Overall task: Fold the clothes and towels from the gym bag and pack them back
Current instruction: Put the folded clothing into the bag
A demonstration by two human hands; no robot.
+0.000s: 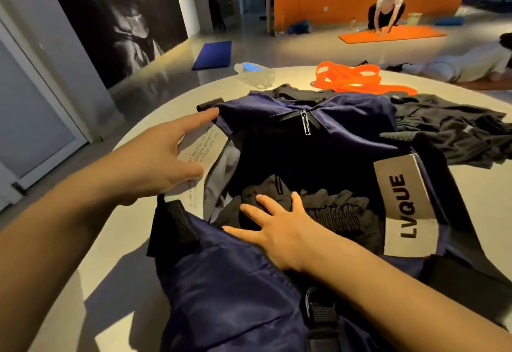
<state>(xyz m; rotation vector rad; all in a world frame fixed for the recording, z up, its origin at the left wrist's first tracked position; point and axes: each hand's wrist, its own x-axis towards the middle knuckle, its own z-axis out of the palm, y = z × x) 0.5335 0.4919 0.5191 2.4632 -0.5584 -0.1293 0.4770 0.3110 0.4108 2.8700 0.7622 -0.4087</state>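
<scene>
A navy gym bag (346,127) with a white LVQUE label lies open on a round pale table (91,282). Inside it sits a folded black garment (340,207). My right hand (277,227) reaches into the opening and lies flat on that garment, fingers spread. My left hand (163,158) hovers at the bag's left rim with straight fingers, its fingertip at the navy fabric and over a white printed panel. A loose black garment (448,127) lies crumpled on the table right of the bag.
An orange resistance band (357,77) and a clear plastic bottle (255,73) lie at the table's far side. Beyond, a person kneels on an orange mat (393,33); a blue mat (213,54) lies on the floor. Another person lies at the far right.
</scene>
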